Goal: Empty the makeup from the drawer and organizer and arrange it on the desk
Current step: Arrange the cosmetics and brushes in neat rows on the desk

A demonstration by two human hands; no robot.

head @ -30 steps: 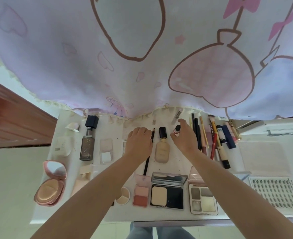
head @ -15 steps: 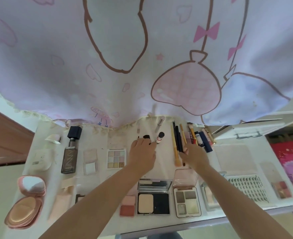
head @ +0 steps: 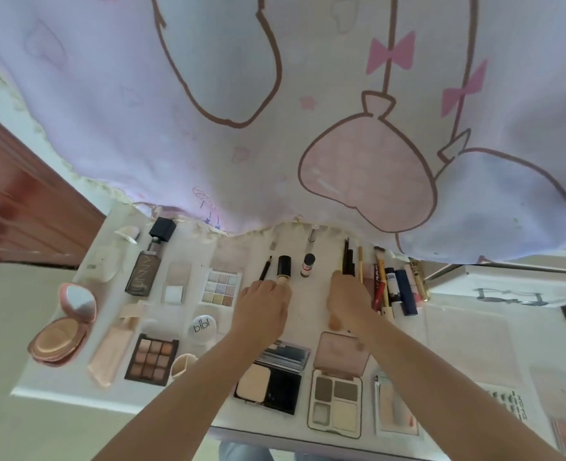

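Two labels read: bottle (head: 140, 273) "UNNY", round white jar (head: 202, 325) "blbl".

Pastel makeup spread on a white desk (head: 75, 392) under a lilac cartoon curtain (head: 208, 128).

Curtain pale lilac, brown outline drawings, pink bows, pink heart-shaped bag, faint hearts, cream frilled hem. Round compact (head: 62, 327) pink, peach-gold inside. Tall bottle (head: 145, 271) smoky grey-brown, black cap. Nine-pan palette (head: 151, 360) dark case, tan and brown squares. Pastel palette (head: 221, 287) white, cream, lilac, yellow pans. Powder compact (head: 271, 382) black, beige pan. Quad palette (head: 336, 400) cream case, grey-brown and ivory pans, pink lid. Foundation bottle (head: 283, 271) beige, black cap. Small tube (head: 307, 265) white, red band, dark cap. Pencils (head: 348, 261) black. Door (head: 12, 207) reddish-brown wood.
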